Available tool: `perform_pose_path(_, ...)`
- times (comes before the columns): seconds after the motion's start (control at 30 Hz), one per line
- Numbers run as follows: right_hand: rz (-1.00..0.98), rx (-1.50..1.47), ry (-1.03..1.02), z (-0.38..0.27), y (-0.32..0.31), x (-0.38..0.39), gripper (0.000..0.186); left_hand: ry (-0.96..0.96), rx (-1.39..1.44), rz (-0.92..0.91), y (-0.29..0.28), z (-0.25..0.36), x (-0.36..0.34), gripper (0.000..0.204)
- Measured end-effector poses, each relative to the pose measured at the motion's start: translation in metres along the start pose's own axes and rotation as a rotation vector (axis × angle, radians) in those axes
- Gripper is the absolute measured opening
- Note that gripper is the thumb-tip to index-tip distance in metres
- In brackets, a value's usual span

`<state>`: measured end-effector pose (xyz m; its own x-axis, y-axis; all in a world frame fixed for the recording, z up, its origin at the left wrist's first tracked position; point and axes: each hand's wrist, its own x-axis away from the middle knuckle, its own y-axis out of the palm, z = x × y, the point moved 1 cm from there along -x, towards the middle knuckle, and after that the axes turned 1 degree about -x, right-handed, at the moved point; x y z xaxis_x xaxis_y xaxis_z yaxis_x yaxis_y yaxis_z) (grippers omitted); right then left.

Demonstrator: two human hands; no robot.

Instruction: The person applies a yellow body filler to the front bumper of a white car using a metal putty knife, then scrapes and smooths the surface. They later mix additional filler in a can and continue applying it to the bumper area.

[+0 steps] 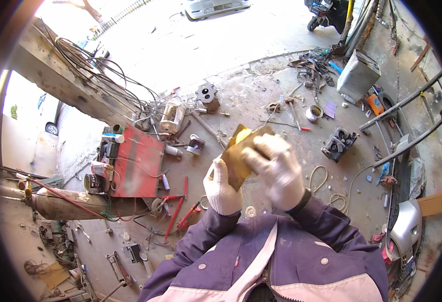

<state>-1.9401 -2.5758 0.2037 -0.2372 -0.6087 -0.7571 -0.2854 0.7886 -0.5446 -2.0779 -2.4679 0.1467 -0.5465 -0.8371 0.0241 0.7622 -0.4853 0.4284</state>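
In front of my chest, my left hand, in a white knit glove, grips the lower edge of a flat brownish-yellow plate. A bright yellow patch shows near the plate's upper end; its material is unclear. My right hand, gloved too and slightly blurred, has its fingers curled against the plate's right side. Another brown flat edge shows beside those fingers. Whether it is a separate piece cannot be made out, since the fingers cover it.
A red metal panel and a grey gas cylinder are on the left. Cables hang above them. An engine block and an open tin sit on the right floor. Hoses, red-handled tools and scraps lie around.
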Motion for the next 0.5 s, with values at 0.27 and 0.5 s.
perform_pose_path(0.27,-0.101,-0.731,0.19,0.097,-0.01,-0.014,0.049,0.248,0.02,0.139,0.051,-0.012,-0.072,0.052)
perform_pose_path(0.5,-0.05,-1.088,0.807,0.194,-0.034,-0.042,0.027,0.592,-0.722,-0.056,0.117,-0.027,-0.087,0.04)
